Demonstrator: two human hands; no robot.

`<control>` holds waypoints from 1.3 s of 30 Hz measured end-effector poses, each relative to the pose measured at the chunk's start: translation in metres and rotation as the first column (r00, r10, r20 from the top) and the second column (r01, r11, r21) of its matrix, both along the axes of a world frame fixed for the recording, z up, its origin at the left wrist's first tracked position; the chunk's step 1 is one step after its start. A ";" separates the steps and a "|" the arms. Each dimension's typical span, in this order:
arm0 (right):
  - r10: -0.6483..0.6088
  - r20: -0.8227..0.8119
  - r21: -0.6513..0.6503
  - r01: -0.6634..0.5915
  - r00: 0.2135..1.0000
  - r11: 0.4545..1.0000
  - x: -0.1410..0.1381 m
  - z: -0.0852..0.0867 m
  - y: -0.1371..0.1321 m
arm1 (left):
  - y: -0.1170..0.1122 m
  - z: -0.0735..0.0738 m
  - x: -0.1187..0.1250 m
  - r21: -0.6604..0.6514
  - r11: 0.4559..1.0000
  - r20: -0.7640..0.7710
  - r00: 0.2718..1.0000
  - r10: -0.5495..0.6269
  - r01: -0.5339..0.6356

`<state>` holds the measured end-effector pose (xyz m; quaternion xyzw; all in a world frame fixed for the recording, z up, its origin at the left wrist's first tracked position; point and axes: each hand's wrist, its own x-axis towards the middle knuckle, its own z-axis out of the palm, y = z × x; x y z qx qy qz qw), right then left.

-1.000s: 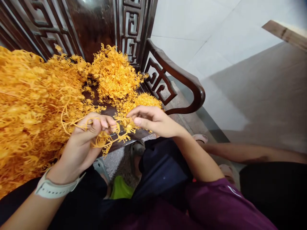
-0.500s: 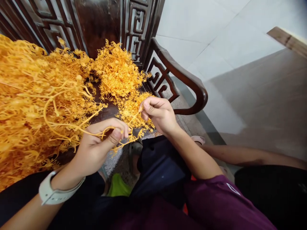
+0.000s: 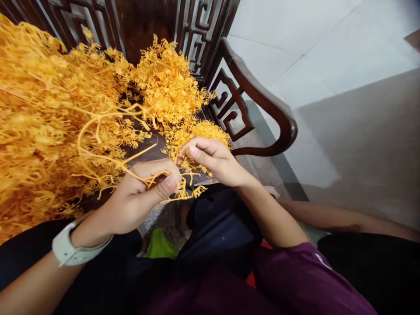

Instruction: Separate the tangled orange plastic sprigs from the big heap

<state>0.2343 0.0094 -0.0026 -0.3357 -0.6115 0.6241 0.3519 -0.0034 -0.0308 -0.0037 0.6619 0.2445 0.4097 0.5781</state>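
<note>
My left hand (image 3: 141,197) is closed round a branching orange-yellow plastic flower stem (image 3: 90,159). The stem's long curved end loops out to the left over the big pile, and short sprigs (image 3: 183,188) stick out past my fingertips. Right beside it, my right hand (image 3: 216,164) has its thumb and fingers pinched together on a small yellow plastic flower piece (image 3: 186,151); its shape is partly hidden by the fingers. Beyond the hands lies a smaller heap of loose flower pieces (image 3: 167,87), with a low clump (image 3: 211,131) nearer to my right hand.
A large tangled pile of yellow flower stems (image 3: 42,131) fills the left of the dark wooden bench. The bench has a carved armrest (image 3: 269,100) at its right end. Another person's arm (image 3: 334,216) rests at the right. Something bright green (image 3: 160,245) is below.
My right hand has drawn in close to my left fingertips and turned inward; before, it held a sprig stretched away from them. The view has shifted slightly.
</note>
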 end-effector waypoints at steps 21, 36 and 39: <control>-0.419 0.014 0.027 0.418 0.908 0.908 0.035 -0.022 0.054 | -0.012 0.003 0.001 -0.158 0.987 -0.024 1.000 -0.012 0.008; 0.033 -0.087 0.003 -0.032 0.996 0.999 -0.004 -0.019 0.012 | 0.006 0.006 -0.004 -0.155 0.988 -0.190 0.982 0.001 -0.031; -0.119 -0.086 -0.038 0.116 0.989 0.993 -0.009 -0.023 0.017 | 0.008 0.000 0.003 -0.175 0.982 -0.184 0.982 0.039 -0.072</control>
